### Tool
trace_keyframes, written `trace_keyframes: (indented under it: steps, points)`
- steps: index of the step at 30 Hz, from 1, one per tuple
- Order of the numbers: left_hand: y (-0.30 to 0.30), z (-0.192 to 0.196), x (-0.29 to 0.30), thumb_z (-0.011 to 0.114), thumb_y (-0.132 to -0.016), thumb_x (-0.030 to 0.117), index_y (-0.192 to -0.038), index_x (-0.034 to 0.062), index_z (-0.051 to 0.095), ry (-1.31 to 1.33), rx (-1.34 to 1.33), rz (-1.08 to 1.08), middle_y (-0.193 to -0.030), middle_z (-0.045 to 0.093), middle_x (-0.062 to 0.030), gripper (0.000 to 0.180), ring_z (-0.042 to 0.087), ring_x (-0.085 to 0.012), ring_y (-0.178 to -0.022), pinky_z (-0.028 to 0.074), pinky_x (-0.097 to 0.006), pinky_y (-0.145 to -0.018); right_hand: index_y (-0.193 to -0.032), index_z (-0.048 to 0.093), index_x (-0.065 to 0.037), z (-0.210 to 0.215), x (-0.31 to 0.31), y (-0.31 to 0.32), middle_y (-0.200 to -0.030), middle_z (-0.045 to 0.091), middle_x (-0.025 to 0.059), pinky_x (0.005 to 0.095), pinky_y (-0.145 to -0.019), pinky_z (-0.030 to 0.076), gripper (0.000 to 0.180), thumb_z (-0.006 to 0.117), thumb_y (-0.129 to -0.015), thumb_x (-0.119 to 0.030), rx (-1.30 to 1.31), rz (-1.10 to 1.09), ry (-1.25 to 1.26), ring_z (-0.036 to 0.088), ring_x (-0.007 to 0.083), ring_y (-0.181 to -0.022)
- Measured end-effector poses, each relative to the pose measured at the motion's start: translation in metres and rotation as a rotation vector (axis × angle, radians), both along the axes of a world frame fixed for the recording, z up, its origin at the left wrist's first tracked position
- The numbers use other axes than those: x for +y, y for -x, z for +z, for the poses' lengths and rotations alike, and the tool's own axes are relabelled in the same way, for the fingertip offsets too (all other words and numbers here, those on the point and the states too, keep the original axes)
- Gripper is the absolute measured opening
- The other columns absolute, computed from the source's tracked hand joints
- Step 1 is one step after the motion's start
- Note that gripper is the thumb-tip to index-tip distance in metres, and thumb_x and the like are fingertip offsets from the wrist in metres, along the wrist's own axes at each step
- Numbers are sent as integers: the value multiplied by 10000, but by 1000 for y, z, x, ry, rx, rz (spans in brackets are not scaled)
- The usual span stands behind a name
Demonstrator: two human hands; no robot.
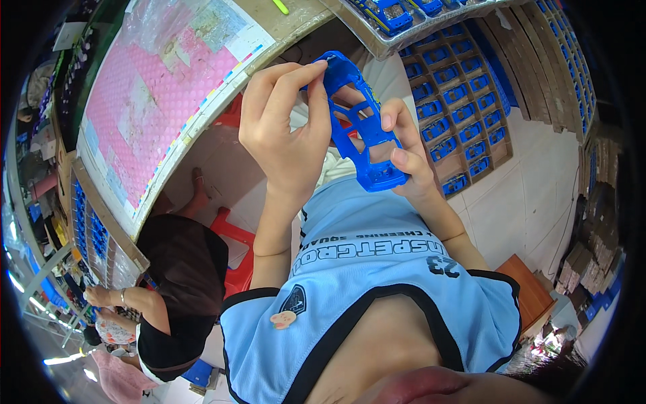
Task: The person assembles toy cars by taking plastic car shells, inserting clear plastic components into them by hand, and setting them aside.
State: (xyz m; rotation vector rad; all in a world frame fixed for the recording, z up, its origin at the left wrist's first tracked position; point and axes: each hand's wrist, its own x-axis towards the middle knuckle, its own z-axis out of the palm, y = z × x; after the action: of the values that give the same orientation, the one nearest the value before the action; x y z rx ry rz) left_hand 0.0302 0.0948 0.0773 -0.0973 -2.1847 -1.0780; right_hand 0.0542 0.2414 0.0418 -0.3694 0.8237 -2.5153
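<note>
workshop floor of pale tiles, seen from above. cardboard-edged table upper left, topped with a pink dotted sheet. trays of blue plastic parts stacked upper right, in rows. cardboard boxes piled at far right. red stool under the table edge. another person in a dark top sits lower left, bent over work.

wearer in a light blue jersey, both forearms raised. blue part, an openwork plastic frame, held up in front of the chest between both hands, tilted, long axis running up-left to down-right. left hand pinches its upper end, thumb and forefinger pressed on the rim, other fingers curled. right hand grips its lower half, fingertips wrapped over the edge.
</note>
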Motion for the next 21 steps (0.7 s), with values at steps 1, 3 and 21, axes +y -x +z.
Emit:
trace_keyframes:
  steps: [1,3,21]
  points:
    - [0,-1,1,658,-670,-61,-820,45,653,1,-1,0,-770,587,-60,184,563,-176,-670,442,-267,-589,-1046,369,-94,1,0,0,-1300,329,178,374,-978,356,321,548,-790,-169,0,-12,-34,333,253,-1247]
    - [0,-2,3,657,-671,-58,-828,49,648,83,17,34,-774,586,-60,190,564,-191,-674,446,-283,-597,-1042,374,-94,0,1,-1,-1277,347,166,340,-955,368,324,554,-784,-172,0,-24,-67,351,237,-1231]
    - [2,-4,8,678,-648,-8,-770,66,652,227,75,119,-755,633,-44,145,552,-193,-678,433,-295,-642,-1037,380,-86,2,1,-3,-1041,393,65,317,-929,375,343,577,-764,-146,-41,-100,-97,450,173,-1045]
